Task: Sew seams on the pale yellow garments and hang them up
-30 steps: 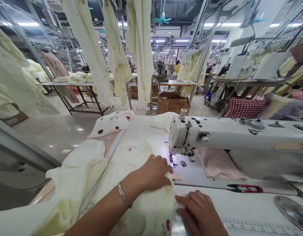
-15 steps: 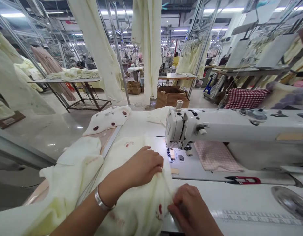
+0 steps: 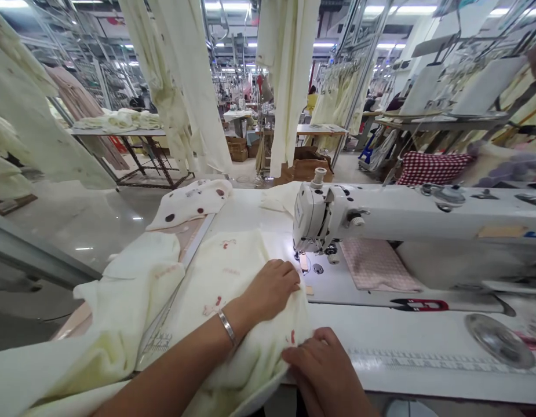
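Note:
Pale yellow printed fabric [image 3: 245,255] lies across the left of the sewing table, its right edge close to the sewing machine [image 3: 324,217]. My left hand [image 3: 272,289], with a silver bangle on the wrist, is closed on that edge just in front of the needle area; its fingertips are curled over the cloth. Nearer to me, my right hand [image 3: 317,359] pinches the same edge by a small red print. Between the two hands the edge runs fairly straight. The presser foot [image 3: 303,262] stands beside the fabric, and no cloth shows under it.
Red-handled thread snips [image 3: 419,304] lie on the machine bed, near folded pink checked cloth [image 3: 376,263]. A round metal dish [image 3: 498,340] sits at the right. White spotted cloth [image 3: 189,202] rests at the table's far left corner. Long cream garments [image 3: 289,87] hang beyond the table.
My left hand has moved slightly right and forward with the fabric edge. My right hand has drawn a little nearer to me and now grips the edge. The hanging garments have swung right.

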Action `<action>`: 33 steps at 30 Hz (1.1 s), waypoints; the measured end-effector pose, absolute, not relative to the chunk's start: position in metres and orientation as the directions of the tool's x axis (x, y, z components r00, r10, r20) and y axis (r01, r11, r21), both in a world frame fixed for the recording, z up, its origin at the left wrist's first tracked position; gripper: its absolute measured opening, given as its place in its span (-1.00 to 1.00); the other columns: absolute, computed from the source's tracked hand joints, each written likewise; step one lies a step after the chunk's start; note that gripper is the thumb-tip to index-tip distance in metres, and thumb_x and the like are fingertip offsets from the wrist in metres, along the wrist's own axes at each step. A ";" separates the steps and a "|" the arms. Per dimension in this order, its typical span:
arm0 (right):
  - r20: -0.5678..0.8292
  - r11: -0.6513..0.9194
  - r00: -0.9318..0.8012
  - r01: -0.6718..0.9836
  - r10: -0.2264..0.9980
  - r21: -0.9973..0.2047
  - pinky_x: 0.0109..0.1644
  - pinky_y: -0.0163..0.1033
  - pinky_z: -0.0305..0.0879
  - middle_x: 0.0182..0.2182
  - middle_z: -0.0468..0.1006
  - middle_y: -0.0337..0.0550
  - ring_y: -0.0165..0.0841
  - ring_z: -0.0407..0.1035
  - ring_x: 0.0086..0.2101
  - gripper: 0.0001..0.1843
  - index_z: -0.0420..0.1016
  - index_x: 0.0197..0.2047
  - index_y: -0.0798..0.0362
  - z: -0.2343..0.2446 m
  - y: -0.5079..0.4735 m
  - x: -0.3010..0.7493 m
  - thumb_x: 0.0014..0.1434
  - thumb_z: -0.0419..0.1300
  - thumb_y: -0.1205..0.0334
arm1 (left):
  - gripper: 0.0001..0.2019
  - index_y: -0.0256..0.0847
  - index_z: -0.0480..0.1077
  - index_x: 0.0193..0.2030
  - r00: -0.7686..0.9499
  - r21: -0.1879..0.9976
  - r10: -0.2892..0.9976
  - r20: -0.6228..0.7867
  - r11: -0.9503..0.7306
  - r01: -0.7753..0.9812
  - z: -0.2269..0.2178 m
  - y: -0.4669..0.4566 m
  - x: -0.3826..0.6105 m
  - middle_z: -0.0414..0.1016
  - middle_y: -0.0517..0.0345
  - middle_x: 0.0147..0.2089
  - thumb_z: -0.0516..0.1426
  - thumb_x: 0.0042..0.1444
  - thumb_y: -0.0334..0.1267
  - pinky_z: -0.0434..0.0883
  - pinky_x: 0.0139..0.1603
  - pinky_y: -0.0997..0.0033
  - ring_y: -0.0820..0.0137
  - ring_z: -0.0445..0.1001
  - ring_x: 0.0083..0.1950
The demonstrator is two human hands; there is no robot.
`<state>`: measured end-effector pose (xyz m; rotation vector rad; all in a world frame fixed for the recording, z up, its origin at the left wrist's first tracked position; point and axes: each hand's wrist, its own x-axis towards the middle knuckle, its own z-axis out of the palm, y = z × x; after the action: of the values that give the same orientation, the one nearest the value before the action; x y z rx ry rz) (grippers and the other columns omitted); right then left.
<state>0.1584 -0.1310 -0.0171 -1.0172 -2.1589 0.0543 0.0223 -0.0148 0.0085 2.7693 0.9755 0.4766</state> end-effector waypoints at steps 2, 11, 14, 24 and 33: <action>0.645 0.712 -0.404 0.622 0.649 -0.327 -0.30 -0.26 0.04 -0.63 0.33 -0.38 -0.48 0.23 -0.60 -0.78 0.33 -0.31 0.01 -0.018 -0.131 0.163 0.20 -0.09 0.43 | -0.85 -0.23 0.31 -0.25 0.741 0.281 0.620 0.256 -0.782 0.557 0.009 -0.013 0.012 0.39 0.11 -0.19 -0.05 0.29 -0.30 0.25 -0.02 0.31 0.33 0.30 -0.13; 0.741 0.775 -0.397 0.578 0.541 -0.256 0.06 -0.23 0.06 -0.50 0.55 -0.35 -0.47 0.42 -0.23 -0.65 0.34 -0.44 0.02 -0.026 -0.146 0.166 0.33 -0.11 0.36 | -0.88 -0.21 0.35 -0.27 0.765 0.287 0.600 0.235 -0.795 0.535 0.018 -0.023 -0.003 0.39 0.17 -0.28 0.02 0.26 -0.28 0.23 -0.08 0.33 0.38 0.31 -0.22; 0.754 0.761 -0.385 0.608 0.532 -0.226 0.09 -0.23 0.06 -0.51 0.54 -0.33 -0.46 0.42 -0.23 -0.63 0.34 -0.47 0.02 -0.031 -0.148 0.160 0.33 -0.12 0.35 | -0.90 -0.21 0.34 -0.29 0.786 0.211 0.586 0.199 -0.808 0.550 0.017 -0.025 0.004 0.36 0.15 -0.27 0.04 0.23 -0.32 0.23 -0.09 0.31 0.35 0.29 -0.21; 0.635 0.693 -0.398 0.648 0.662 -0.316 0.05 -0.19 0.05 -0.35 0.56 -0.19 -0.36 0.37 -0.09 -0.73 0.38 -0.37 0.01 -0.019 -0.136 0.170 0.25 -0.09 0.37 | -0.89 -0.20 0.30 -0.22 0.747 0.236 0.627 0.221 -0.777 0.583 0.010 -0.002 0.004 0.36 0.13 -0.10 -0.03 0.27 -0.37 -0.04 0.24 0.01 0.36 0.32 -0.05; 0.744 0.780 -0.425 0.592 0.515 -0.202 0.07 -0.19 0.05 -0.46 0.52 -0.24 -0.41 0.37 -0.19 -0.67 0.39 -0.44 0.04 -0.029 -0.140 0.163 0.29 -0.09 0.41 | -0.97 -0.18 0.34 -0.29 0.806 0.295 0.590 0.057 -0.781 0.551 0.064 -0.013 -0.006 0.41 0.20 -0.31 0.08 0.17 -0.34 0.25 -0.13 0.33 0.36 0.38 -0.23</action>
<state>0.1630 -0.1402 -0.0292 -0.8218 -2.1093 -0.1134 -0.0060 -0.0128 0.0640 2.7290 0.8787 0.2126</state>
